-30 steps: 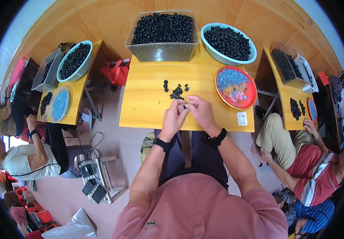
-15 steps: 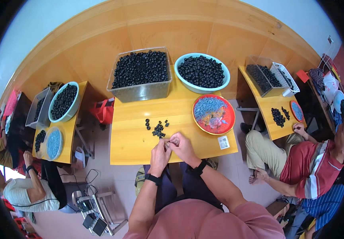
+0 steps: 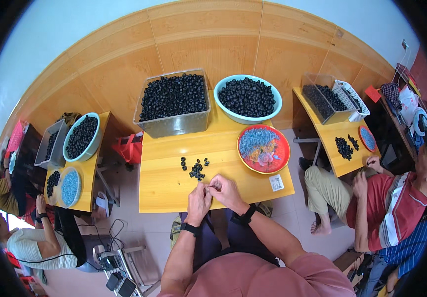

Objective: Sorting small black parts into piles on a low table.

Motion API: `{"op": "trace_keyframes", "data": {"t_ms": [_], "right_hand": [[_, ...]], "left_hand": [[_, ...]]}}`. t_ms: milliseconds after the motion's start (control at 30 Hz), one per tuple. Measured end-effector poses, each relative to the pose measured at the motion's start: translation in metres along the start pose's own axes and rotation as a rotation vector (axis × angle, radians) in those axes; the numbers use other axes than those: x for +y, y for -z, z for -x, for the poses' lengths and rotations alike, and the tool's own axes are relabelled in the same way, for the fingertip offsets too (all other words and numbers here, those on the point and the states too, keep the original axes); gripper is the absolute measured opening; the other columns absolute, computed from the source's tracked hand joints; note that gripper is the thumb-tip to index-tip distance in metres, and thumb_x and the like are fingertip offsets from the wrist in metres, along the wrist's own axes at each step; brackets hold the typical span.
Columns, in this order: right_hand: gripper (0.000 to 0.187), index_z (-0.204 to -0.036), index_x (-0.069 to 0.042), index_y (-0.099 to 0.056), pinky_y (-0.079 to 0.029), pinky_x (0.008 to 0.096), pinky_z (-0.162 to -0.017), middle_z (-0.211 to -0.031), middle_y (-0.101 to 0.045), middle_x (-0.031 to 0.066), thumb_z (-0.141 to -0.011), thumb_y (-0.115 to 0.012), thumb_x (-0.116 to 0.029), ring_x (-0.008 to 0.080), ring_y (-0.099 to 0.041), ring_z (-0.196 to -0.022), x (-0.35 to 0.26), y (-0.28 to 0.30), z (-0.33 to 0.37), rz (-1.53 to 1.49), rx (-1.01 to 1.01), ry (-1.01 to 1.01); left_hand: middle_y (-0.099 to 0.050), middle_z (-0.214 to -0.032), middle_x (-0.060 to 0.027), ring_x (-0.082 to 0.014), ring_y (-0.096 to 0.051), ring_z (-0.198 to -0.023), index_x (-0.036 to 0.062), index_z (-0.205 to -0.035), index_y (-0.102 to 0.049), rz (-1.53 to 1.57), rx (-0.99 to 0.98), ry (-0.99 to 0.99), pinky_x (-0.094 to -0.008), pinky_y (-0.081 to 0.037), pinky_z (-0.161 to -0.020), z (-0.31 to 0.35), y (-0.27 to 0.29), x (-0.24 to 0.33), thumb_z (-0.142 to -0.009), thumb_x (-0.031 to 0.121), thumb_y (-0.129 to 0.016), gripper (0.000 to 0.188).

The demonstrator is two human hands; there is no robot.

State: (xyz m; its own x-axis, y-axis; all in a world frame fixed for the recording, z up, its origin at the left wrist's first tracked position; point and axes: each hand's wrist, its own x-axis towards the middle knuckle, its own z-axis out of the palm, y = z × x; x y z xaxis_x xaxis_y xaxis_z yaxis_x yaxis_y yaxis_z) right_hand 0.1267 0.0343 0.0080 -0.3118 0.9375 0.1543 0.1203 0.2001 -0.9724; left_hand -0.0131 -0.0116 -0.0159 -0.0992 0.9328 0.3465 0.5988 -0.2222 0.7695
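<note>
Wood-panelled wall (image 3: 203, 29), orange-brown, stood behind one yellow table (image 3: 161, 190); along its far side, one clear plastic container (image 3: 181, 126), filled with black rings (image 3: 174, 96), and one pale-blue basin (image 3: 248, 120), likewise filled; to the right, one round red tray (image 3: 283, 154), flower-patterned, with thin bluish pieces (image 3: 254, 140) heaped toward its far side; nearer the edge, one white label (image 3: 276, 182).

Mid-table: one loose pile of small black pieces (image 3: 197, 172), just beyond the hands; to its left, three black rings (image 3: 183, 162) in a short line.

Left hand (image 3: 199, 202) and right hand (image 3: 226, 190), each with a black wristband at the wrist: fingertips met above the near edge of the table, drawn into a narrow pinch; whether either held a piece could not be told (the fingers covered the spot).

Changes: a small dark ring had shown at the fingertips a second earlier, and none could be made out now; pile and line looked much the same, the hands remaining together; this suggested close fingerwork continuing, with no fresh piece yet taken; at right, a co-worker's hand (image 3: 360, 184) had risen from near the foot.
</note>
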Motion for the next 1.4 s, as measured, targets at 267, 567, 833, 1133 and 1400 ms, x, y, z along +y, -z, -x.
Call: {"op": "trace_keyframes", "data": {"t_ms": [267,567,833,1133,1400], "right_hand": [[0.010,-0.099,0.000,-0.068,-0.054,0.0269,-0.068,-0.088,-0.070,0.0047,-0.088,-0.067,-0.002,0.0108,-0.067,-0.078,0.037,0.024,-0.021,-0.086,-0.113,-0.123],[0.026,-0.113,0.002,-0.070,-0.055,0.0304,-0.086,-0.104,-0.074,0.0125,-0.087,-0.066,-0.001,0.0186,-0.070,-0.097,-0.080,0.124,-0.147,-0.066,0.513,0.204],[0.015,-0.095,-0.004,-0.076,-0.057,0.0399,-0.077,-0.090,-0.074,0.0172,-0.084,-0.067,-0.008,0.0316,-0.073,-0.086,-0.017,0.040,-0.117,0.523,-0.147,0.175],[0.028,-0.101,-0.008,-0.075,-0.051,0.0460,-0.088,-0.097,-0.070,0.0172,-0.081,-0.056,0.001,0.0355,-0.067,-0.098,-0.018,-0.041,-0.139,0.804,-0.349,0.492],[0.017,-0.088,-0.005,-0.072,-0.047,0.0437,-0.084,-0.090,-0.070,0.0166,-0.083,-0.056,-0.006,0.0333,-0.067,-0.092,-0.018,-0.036,-0.146,1.017,-0.333,0.477]], "left_hand": [[-0.061,-0.068,-0.0114,-0.0208,-0.059,-0.058,0.0019,-0.113,-0.064,0.072,0.028,0.095,-0.0337,-0.049,-0.057,-0.001,0.006,0.021,-0.089,0.009,-0.075,0.027],[-0.064,-0.076,-0.0156,-0.0315,-0.065,-0.069,0.0011,-0.097,-0.069,0.092,0.019,0.070,-0.0397,-0.053,-0.065,-0.004,-0.002,0.010,-0.091,0.012,-0.071,0.013],[-0.066,-0.075,-0.0141,-0.0234,-0.064,-0.064,0.0005,-0.094,-0.070,0.090,0.057,0.052,-0.0345,-0.052,-0.062,-0.004,0.004,0.017,-0.092,0.015,-0.072,0.014],[-0.065,-0.079,-0.0172,-0.0319,-0.066,-0.070,0.0010,-0.095,-0.068,0.110,0.034,0.097,-0.0408,-0.054,-0.066,-0.005,0.008,0.023,-0.092,0.012,-0.070,0.012],[-0.065,-0.077,-0.0172,-0.0318,-0.066,-0.067,0.0007,-0.100,-0.067,0.131,0.025,0.085,-0.0420,-0.054,-0.066,-0.005,0.003,0.017,-0.092,0.012,-0.070,0.014]]}}
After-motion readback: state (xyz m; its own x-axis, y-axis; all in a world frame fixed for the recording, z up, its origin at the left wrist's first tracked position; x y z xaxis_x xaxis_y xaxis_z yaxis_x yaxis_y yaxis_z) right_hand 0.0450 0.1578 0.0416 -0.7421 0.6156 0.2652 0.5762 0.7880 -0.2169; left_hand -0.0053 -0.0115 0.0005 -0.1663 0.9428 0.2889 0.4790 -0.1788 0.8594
